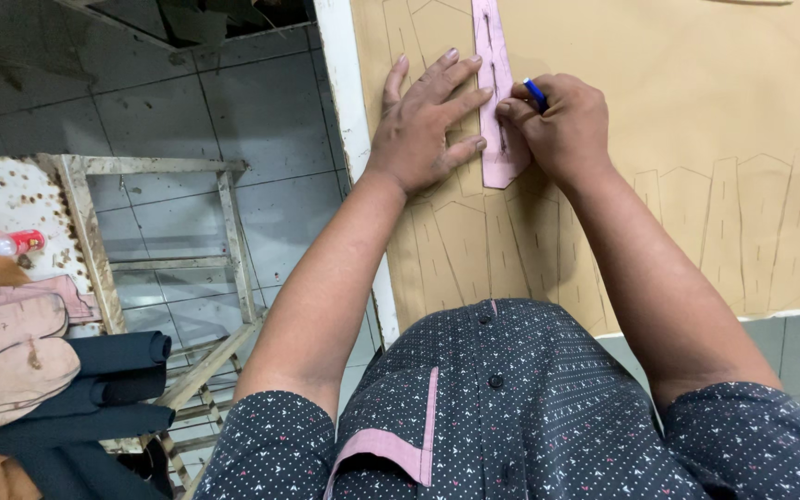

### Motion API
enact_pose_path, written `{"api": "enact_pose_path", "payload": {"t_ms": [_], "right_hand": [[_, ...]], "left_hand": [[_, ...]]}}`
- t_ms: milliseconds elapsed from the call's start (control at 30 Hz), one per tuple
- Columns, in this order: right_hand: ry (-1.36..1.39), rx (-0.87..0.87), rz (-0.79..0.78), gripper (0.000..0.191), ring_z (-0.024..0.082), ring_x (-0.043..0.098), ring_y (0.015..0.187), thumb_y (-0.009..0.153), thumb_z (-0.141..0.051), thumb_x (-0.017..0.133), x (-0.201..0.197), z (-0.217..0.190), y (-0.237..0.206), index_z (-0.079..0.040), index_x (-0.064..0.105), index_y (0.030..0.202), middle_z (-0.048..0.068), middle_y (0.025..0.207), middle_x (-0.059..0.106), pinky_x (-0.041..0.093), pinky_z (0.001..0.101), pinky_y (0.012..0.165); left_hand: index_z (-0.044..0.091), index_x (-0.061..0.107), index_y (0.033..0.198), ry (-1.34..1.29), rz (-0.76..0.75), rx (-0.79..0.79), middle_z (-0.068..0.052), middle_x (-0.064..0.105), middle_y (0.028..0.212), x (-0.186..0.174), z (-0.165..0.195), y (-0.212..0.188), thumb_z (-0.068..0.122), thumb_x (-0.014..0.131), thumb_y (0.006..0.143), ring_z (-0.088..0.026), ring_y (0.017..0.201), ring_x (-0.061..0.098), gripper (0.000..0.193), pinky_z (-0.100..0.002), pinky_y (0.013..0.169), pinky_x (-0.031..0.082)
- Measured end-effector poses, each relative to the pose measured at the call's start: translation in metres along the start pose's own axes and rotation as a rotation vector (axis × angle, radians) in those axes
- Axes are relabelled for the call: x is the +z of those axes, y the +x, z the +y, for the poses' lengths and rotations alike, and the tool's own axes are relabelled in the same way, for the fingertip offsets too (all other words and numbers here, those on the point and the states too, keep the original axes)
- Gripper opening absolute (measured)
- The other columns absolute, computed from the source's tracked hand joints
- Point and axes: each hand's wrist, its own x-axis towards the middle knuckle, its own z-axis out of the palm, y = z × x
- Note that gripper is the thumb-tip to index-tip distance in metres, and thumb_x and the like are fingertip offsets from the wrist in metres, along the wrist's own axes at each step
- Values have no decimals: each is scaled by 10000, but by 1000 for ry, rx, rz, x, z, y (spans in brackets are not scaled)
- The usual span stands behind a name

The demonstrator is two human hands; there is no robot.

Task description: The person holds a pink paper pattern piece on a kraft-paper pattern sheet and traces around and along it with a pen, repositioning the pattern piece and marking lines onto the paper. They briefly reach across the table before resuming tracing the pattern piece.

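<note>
pink template (495, 83) flat on tan sheet (696, 111)

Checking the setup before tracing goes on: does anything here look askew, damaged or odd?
Nothing stands out. The left hand presses the pink template flat on the tan sheet; the right hand holds a blue pen at its edge.

I see matt tan cloth (659, 102) under a stiff pink paper template (497, 83), a glossy blue plastic pen (535, 93), a rough, stained wooden frame (233, 231), and dark matt fabric rolls (113, 370).
</note>
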Motion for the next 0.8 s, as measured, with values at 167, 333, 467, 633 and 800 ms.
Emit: {"api": "enact_pose_path", "payload": {"t_ms": [167,333,467,633,800], "right_hand": [[-19,-30,6,216,250,717,791,930,-221,877,0,0,0,-38,778,990,130,909,738,560,358,718],[-57,52,-67,218,277,691,808,940,-248,842,-2,-3,0,-52,763,993,130,923,719,544,390,742],[-159,-1,-163,235,335,653,934,924,-243,817,-14,-4,9,-48,753,1038,161,1035,665,519,429,805],[-128,79,-203,235,349,652,958,920,-221,780,-22,-10,11,-74,751,1101,170,1033,632,521,439,844],[-156,-217,-48,410,389,644,1000,962,-166,766,-20,-18,36,-65,681,1350,195,1104,646,518,455,857]], "left_hand": [[333,619,1395,-22,11,15,74,413,1593,-2,-2,-1,496,767,881,-163,1522,309,559,-531,1273,27],[276,622,1369,-19,-12,-27,35,417,1565,3,5,2,431,763,855,-182,1512,291,555,-589,1240,10],[226,619,1396,51,6,-45,-4,389,1600,12,18,3,354,769,853,-227,1526,281,578,-586,1240,64],[312,676,1294,-56,-37,-115,-34,315,1619,9,11,-1,359,807,825,-300,1524,209,489,-549,1241,114],[303,652,1373,0,7,-43,44,329,1640,9,7,-3,419,772,882,-291,1560,181,519,-593,1247,69]]}}
